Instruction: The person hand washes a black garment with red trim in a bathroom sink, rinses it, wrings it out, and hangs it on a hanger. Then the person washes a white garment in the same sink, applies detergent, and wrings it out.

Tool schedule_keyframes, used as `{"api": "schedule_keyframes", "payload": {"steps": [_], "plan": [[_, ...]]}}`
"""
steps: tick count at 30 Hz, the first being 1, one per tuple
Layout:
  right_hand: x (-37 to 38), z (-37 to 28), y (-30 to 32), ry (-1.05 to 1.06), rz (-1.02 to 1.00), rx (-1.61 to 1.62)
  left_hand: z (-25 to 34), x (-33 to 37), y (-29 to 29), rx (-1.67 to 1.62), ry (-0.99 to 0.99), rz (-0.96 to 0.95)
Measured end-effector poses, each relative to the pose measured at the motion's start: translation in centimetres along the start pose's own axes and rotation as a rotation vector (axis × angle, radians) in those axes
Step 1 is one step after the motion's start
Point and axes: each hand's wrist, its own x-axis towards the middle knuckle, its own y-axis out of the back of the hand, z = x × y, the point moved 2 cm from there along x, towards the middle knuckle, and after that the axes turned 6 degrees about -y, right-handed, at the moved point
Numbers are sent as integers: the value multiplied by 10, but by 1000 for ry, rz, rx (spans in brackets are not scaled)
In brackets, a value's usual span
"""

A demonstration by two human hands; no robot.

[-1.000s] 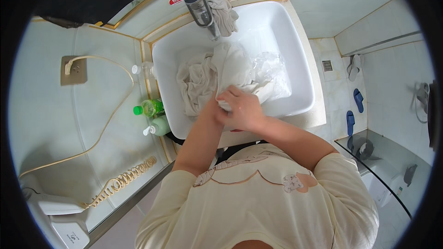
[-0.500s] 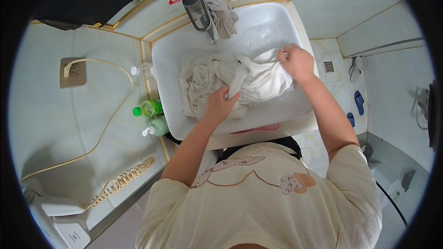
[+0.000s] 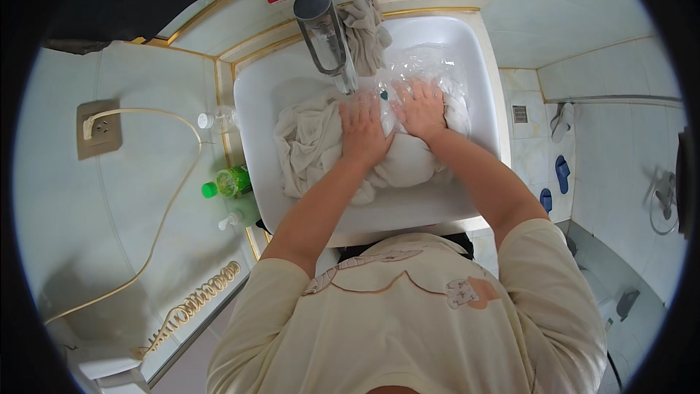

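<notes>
A bundle of wet white cloth [image 3: 310,147] fills much of the white sink [image 3: 251,84]; its kind of garment cannot be made out. My left hand [image 3: 364,131] lies flat on the middle of the cloth, fingers stretched toward the tap. Beside it, my right hand [image 3: 421,108] presses down with spread fingers on the right part, near splashing water. Neither hand grips anything. Between the hands the cloth bulges up toward me. The metal tap [image 3: 315,11] stands just beyond my left hand, and a greyish cloth [image 3: 366,33] hangs beside it.
Left of the sink stand a clear bottle with a white cap [image 3: 219,119], a green-capped bottle [image 3: 232,182] and a pump bottle [image 3: 243,214]. A corded wall socket [image 3: 100,130] is at left. On the right floor are blue slippers [image 3: 562,175] and a drain [image 3: 519,114].
Both hands have let go of their folds and moved inward and farther away, now flat on the cloth. The raised right part of the cloth is pushed down, and water splashes around it.
</notes>
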Motion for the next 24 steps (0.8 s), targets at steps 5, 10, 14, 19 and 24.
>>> {"api": "schedule_keyframes", "payload": {"steps": [5,10,14,19,24], "plan": [[21,1,-18,88,128,-9,-5,9,-13,17,5,248],[39,0,-18,131,69,-67,-16,25,-13,35,45,48],[46,-6,10,123,-27,-30,-25,32,13,-56,16,-71],[37,4,92,72,-53,91,-42,6,75,-364,88,41],[8,-2,176,72,53,280,-39,-19,145,-416,50,111]]}}
